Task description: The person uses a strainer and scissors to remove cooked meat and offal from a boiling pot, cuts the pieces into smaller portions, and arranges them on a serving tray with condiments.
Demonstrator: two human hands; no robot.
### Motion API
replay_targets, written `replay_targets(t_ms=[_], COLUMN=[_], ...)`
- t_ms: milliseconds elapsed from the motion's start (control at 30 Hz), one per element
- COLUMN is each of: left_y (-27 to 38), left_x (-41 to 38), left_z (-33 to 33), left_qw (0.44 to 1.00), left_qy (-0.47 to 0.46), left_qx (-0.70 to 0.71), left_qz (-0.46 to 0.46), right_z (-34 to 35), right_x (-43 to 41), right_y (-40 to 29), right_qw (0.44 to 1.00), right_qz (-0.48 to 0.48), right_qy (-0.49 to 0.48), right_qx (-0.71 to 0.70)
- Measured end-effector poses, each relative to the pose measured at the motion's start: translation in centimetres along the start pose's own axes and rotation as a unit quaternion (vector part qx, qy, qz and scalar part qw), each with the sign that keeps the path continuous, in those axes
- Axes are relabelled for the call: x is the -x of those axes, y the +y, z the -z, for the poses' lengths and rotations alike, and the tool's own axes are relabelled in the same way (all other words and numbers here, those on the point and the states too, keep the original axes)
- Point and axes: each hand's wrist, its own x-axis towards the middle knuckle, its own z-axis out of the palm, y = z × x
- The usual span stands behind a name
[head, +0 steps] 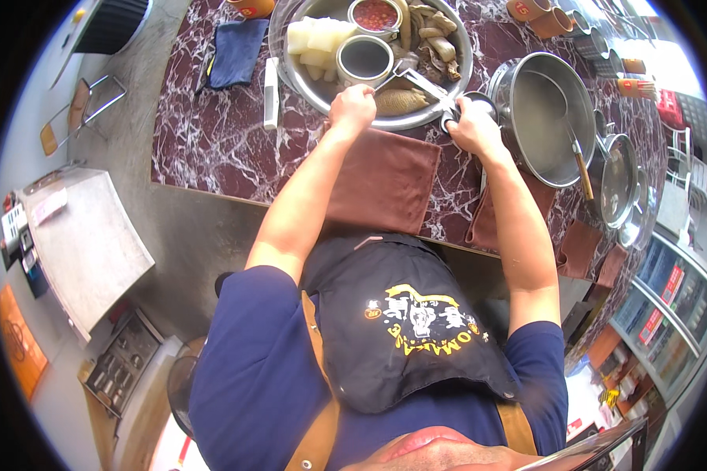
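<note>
My left hand is closed on a thin metal utensil that reaches up beside a metal cup of dark sauce. The right hand grips the handles of metal scissors, whose blades point left over a large round steel tray. In the tray lie pale white chunks, brown cooked pieces, a yellowish textured piece and a metal cup of red chopped sauce. The exact kind of the left hand's utensil cannot be told.
A large steel pot with a wooden-handled ladle stands to the right, smaller pots beyond it. Brown cloths lie along the marbled table's near edge. At left are a dark blue cloth and a white-handled object.
</note>
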Motion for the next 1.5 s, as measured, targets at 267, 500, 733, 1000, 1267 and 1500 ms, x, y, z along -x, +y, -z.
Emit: replay_targets(t_ms=[267,500,733,1000,1267,1500], left_y=[-0.1,0.7,-2.6,0.8,5.5,3.8], left_x=[-0.2,-3.1,-1.7,1.4,-4.6,-3.9], left_z=[6.5,5.3,6.1,11.6,6.5,6.8], left_qw=[0.970,0.942,0.953,0.966,0.924,0.924], left_qy=[-0.104,-0.243,-0.292,-0.178,-0.212,-0.201], left_qx=[-0.196,-0.220,-0.053,-0.176,-0.295,-0.284], left_qz=[-0.096,-0.068,-0.063,-0.066,-0.120,-0.159], right_z=[6.0,5.5,7.1,7.3,6.4,6.6], right_x=[1.1,-9.1,-13.7,-8.8,-6.2,-4.0], right_y=[-1.4,-1.3,-0.8,-3.9,-2.1,-1.7], right_qw=[0.989,0.966,0.935,0.908,0.931,0.971], right_qz=[-0.029,-0.007,0.065,0.161,0.156,0.094], right_qy=[-0.120,-0.231,-0.324,-0.346,-0.297,-0.168], right_qx=[0.079,0.119,0.127,0.175,0.145,0.139])
